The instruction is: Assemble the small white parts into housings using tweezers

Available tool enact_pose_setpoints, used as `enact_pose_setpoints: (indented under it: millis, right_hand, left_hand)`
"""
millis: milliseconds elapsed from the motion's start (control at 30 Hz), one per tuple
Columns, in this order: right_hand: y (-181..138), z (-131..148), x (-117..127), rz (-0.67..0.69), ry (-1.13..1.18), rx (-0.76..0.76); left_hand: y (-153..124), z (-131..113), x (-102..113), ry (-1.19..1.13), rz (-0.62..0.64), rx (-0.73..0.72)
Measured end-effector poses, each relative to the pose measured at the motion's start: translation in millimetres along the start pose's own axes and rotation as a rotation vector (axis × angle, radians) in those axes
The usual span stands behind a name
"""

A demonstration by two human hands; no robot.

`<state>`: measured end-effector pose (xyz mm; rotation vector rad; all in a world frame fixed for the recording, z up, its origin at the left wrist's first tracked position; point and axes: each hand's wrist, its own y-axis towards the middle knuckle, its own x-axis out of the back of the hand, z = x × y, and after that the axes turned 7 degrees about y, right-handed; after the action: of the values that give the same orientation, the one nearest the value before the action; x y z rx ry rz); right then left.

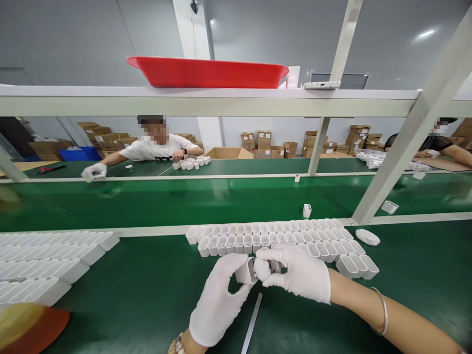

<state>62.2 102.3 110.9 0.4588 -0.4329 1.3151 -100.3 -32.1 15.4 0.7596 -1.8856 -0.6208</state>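
Observation:
My left hand, in a white glove, grips a small white plastic housing that lies tilted with its open end toward the right. My right hand, gloved too, pinches a white rounded wad between thumb and fingers. The wad is at the mouth of the housing; whether it is cloth, and how far it reaches in, I cannot tell. Just behind my hands stand rows of white open-topped housings. Below the hands, a flat white strip lies on the green worktop.
More white housings fill the left side. A white oval piece lies at right. A green belt carries a few white parts. A red tray sits on the overhead shelf. A person works across the belt; another person is at far right.

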Motion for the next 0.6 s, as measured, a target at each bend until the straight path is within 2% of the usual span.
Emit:
enact_pose_setpoints:
  millis: [600]
  right_hand:
    - [-2.1,10.1,-0.1,0.022,-0.075,-0.088]
  left_hand:
    - [3.4,-4.2,4.1,-0.068,0.052,-0.025]
